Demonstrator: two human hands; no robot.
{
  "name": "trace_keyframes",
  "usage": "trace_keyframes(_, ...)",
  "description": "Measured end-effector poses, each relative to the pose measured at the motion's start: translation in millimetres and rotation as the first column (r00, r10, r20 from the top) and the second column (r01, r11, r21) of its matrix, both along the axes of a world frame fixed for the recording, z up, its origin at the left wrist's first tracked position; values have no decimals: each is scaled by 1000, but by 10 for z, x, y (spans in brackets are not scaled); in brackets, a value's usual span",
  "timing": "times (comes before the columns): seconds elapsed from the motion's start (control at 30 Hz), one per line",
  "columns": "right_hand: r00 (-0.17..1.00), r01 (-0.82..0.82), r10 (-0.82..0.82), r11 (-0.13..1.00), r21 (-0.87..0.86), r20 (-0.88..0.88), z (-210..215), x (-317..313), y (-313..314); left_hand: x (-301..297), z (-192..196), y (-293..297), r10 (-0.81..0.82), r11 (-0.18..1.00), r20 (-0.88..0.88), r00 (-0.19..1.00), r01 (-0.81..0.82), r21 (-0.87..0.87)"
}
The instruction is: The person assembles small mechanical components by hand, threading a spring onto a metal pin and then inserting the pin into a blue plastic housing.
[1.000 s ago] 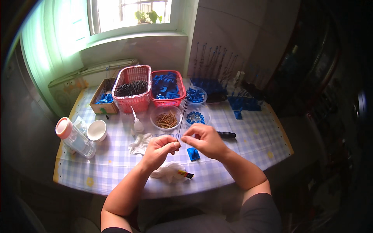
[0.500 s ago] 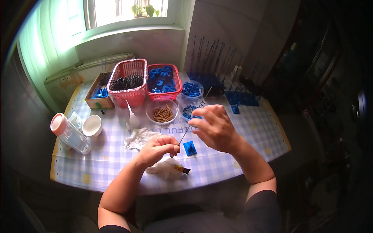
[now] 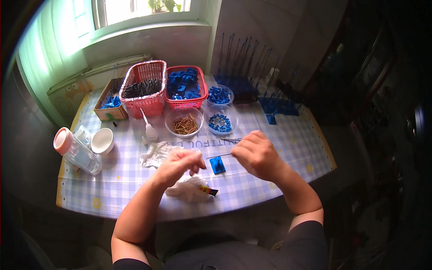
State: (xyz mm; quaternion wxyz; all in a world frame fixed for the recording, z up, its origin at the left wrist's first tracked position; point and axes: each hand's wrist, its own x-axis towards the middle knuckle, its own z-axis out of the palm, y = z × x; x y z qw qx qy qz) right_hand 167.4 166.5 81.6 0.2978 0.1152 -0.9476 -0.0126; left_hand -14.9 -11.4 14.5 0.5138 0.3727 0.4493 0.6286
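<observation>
Wire [image 3: 220,155]: thin, dark, straight, held level above the checked cloth [image 3: 292,148] between our two hands, just over the blue block [image 3: 217,164]. Right hand [image 3: 256,155] pinches one end with thumb and forefinger, other fingers curled in. Left hand [image 3: 177,163] is loosely curled near the other end; we cannot tell whether it actually grips the wire. We judge it light, springy rather than rigid, and easy to bend or drop, so hold it close to the end with fingertips and keep pressure low. The block looks like small stiff plastic, light enough to skid on the cloth. Bowl of tan pins [image 3: 185,124] and bowl of blue bits [image 3: 220,122] sit just behind.
</observation>
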Motion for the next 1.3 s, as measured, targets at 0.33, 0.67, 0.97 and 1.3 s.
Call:
trace_keyframes(0.33,907,305,-250,945,-118,339,-524,305,411,-30,-53,85,366,929,-115,924,-356,98)
trace_keyframes(0.67,887,333,-277,938,-95,370,-632,337,411,-69,-109,97,441,897,-186,878,-427,113)
trace_keyframes(0.97,884,458,-413,678,-575,217,-156,645,500,-118,-199,113,491,868,-231,840,-447,218)
trace_keyframes(1.3,839,509,-472,505,-697,271,-59,832,479,-87,-173,170,517,855,-264,814,-477,203)
